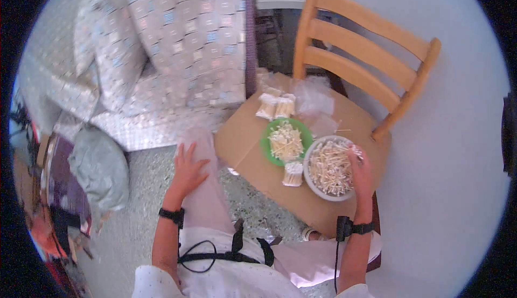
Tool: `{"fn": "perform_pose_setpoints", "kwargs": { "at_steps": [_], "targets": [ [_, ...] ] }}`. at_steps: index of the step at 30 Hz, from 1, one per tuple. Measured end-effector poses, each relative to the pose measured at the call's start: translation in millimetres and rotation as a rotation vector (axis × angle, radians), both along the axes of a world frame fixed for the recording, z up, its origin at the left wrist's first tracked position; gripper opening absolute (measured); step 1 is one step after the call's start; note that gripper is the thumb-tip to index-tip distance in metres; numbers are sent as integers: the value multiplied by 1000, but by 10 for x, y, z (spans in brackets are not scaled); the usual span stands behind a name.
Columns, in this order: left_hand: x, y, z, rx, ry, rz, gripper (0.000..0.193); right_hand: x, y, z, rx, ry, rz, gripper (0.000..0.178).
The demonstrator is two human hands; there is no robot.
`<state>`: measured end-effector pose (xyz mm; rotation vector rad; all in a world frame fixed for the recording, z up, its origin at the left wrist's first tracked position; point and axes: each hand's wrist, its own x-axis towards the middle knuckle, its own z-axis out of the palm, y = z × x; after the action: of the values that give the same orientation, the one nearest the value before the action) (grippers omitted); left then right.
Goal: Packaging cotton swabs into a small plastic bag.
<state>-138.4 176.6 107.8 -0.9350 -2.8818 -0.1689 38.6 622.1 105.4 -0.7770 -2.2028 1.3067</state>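
My left hand (189,170) rests on my left leg with its fingers spread, holding nothing. My right hand (360,168) reaches over the right rim of a white bowl (309,182) heaped with loose cotton swabs (329,168). Its fingers are closed, and a few white swab tips seem to show at the fingertips. Left of that bowl stands a green bowl (266,146) with more cotton swabs (286,140). A small bundle of cotton swabs (293,174) lies in front of the green bowl, and several packed bundles (277,105) lie behind it.
A cardboard sheet (245,152) covers the seat of a wooden chair (366,39). Crumpled clear plastic bags (315,97) lie towards its back. Patterned fabric (183,39) hangs at the left, with a grey-green bag (101,166) on the floor. A plain wall (447,190) is at the right.
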Motion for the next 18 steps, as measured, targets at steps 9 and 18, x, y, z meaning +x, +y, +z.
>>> {"fn": "perform_pose_setpoints", "kwargs": {
  "at_steps": [9, 18],
  "targets": [
    [523, 1481, 389, 551, -439, -334, 35, -186, -26, -51, 49, 209, 230, 40],
    [863, 2579, 249, 542, -158, -425, 43, -28, -31, 98, 204, 101, 310, 47]
  ]
}}
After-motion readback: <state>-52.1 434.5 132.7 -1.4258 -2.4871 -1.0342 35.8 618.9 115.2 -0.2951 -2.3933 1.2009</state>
